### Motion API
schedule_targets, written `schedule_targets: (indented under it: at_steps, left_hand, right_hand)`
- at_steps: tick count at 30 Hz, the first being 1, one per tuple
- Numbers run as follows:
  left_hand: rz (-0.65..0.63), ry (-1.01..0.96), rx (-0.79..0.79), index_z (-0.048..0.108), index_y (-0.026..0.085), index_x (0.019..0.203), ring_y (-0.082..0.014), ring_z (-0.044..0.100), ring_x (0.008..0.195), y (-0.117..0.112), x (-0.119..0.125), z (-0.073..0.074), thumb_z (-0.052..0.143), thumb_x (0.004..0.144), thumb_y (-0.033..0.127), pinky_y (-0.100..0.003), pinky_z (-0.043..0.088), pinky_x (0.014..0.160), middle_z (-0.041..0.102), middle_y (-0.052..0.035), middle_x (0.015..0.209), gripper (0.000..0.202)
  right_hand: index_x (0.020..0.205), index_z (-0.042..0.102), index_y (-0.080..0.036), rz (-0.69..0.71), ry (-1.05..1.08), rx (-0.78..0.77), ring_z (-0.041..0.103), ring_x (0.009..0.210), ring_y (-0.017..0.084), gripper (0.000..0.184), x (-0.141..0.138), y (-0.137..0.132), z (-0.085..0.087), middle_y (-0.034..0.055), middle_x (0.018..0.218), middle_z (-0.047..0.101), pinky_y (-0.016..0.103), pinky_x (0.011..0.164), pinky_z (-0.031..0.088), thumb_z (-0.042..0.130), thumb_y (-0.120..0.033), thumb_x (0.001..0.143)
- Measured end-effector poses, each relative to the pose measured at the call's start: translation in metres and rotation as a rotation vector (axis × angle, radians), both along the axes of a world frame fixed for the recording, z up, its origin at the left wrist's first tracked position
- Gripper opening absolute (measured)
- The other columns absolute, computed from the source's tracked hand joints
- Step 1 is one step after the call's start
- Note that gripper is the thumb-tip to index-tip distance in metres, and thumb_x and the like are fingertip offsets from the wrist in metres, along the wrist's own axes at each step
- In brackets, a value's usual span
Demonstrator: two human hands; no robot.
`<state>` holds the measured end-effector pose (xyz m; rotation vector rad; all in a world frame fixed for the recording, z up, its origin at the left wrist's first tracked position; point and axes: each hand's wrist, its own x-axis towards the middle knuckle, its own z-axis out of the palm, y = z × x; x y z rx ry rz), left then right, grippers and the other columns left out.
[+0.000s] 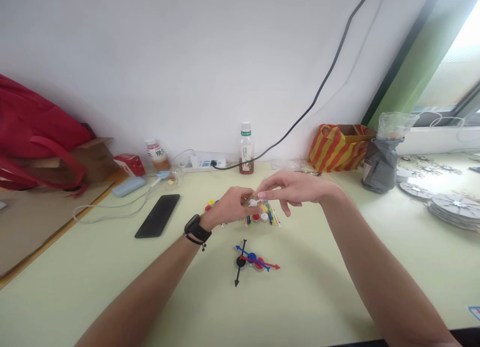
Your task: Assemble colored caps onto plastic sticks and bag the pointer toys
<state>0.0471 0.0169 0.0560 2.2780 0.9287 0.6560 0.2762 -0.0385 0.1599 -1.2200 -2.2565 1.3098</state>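
Arrows [252,258] lie, room around, this side of the left hand [232,204], pinching a white piece [253,203]; right hand [300,187] arches, grip unclear.

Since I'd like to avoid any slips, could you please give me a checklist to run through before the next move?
1. Left hand grips the small white piece: ok, held between its fingers.
2. Right hand is close to that piece: ok; firm contact is unclear.
3. Small white piece fully visible: not ok, partly covered.
4. Black spinner, blue spinner and red spinner lie apart: not ok, their arrows overlap.
5. Loose coloured parts all countable: cannot tell, the hands hide some.
6. Phone away from both hands: ok, left of the watch.
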Motion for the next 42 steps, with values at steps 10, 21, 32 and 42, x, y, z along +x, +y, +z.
schedule_targets:
  at_steps: [10,21,32,42]
  left_hand:
    - [-0.017,-0.001,-0.011,0.052,0.018,0.069,-0.0098,0.030,0.058,0.000,-0.001,0.005,0.079,0.076,0.051,-0.024,0.020,0.051,0.038,0.0067,0.061,0.043]
    - [-0.009,-0.043,-0.078,0.058,0.017,0.074,-0.0098,0.036,0.058,0.001,-0.004,0.004,0.081,0.075,0.050,-0.022,0.026,0.051,0.047,0.0051,0.063,0.040]
    - [-0.027,-0.074,-0.085,0.055,0.017,0.071,-0.0089,0.032,0.057,0.002,-0.004,0.004,0.083,0.074,0.052,-0.022,0.023,0.052,0.036,0.0065,0.062,0.045]
    - [-0.144,-0.319,-0.456,0.074,0.015,0.103,-0.0216,0.070,0.088,-0.001,0.001,0.002,0.088,0.073,0.047,-0.033,0.054,0.081,0.074,-0.0072,0.096,0.047]
  right_hand:
    - [0.085,0.075,-0.021,-0.129,0.017,0.086,0.066,0.058,0.014,0.022,0.010,0.013,-0.012,0.0043,0.081,0.073,0.023,0.043,0.037,0.076,-0.043,0.082]
    - [0.104,0.074,-0.022,-0.041,-0.105,-0.006,0.072,0.066,0.014,0.041,0.010,0.007,-0.003,0.0064,0.110,0.073,0.021,0.045,0.040,0.074,-0.057,0.083]
    - [0.092,0.081,-0.018,-0.175,-0.193,0.057,0.054,0.050,0.012,0.053,0.009,0.004,0.002,0.0048,0.063,0.071,0.026,0.052,0.040,0.067,-0.068,0.084]
    - [0.106,0.079,-0.021,-0.373,-0.060,0.184,0.055,0.049,0.012,0.064,0.010,0.003,0.004,0.0055,0.072,0.072,0.029,0.055,0.044,0.052,-0.077,0.091]
